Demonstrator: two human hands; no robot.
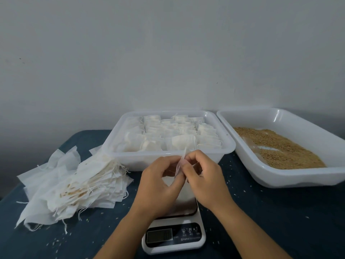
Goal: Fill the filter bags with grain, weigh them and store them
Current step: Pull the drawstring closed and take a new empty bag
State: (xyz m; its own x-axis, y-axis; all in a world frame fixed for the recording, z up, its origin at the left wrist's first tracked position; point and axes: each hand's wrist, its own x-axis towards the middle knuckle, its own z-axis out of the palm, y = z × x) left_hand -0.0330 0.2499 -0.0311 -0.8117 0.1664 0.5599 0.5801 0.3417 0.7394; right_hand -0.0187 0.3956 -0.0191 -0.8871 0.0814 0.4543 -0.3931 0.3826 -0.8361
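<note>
Partly hidden between both hands: filter bag, scale beneath.

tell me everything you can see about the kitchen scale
The kitchen scale is a white plastic digital unit with a shiny steel weighing plate and a dark front panel holding a blank-looking display and small buttons. It sits flat on the dark blue table, in front of the tray of filled bags. Both hands hover above its plate, partly hiding it.

Two white trays, one scale, one pile of empty filter bags, one bag held by two hands.
</note>
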